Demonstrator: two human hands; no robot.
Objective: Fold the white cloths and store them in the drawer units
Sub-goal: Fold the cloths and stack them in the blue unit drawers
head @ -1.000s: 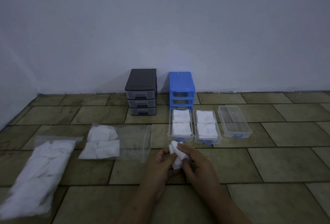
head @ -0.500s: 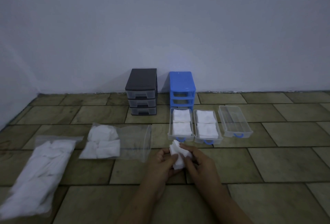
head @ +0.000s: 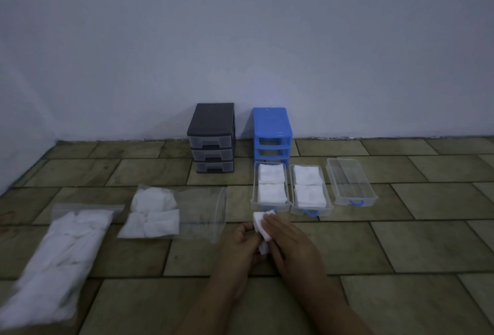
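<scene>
Low over the tiled floor, my left hand point(head: 240, 243) and my right hand point(head: 287, 243) both hold one small white cloth point(head: 259, 223) between them, its upper corner showing above the fingers. Just beyond stand three clear drawers taken out of the blue drawer unit point(head: 271, 134): the left drawer point(head: 254, 202) and the middle drawer point(head: 330, 205) each hold folded white cloths, and the right drawer point(head: 374, 197) holds nothing. The black drawer unit point(head: 212, 138) stands against the wall with its drawers in.
An open clear plastic bag point(head: 203, 214) with several white cloths lies left of my hands. A second, fuller plastic bag of cloths point(head: 53, 262) lies at the far left. The wall runs close behind the two units.
The cloth has been gathered smaller between my hands, and my right hand's fingers have slid up over it. The drawers and bags have not moved.
</scene>
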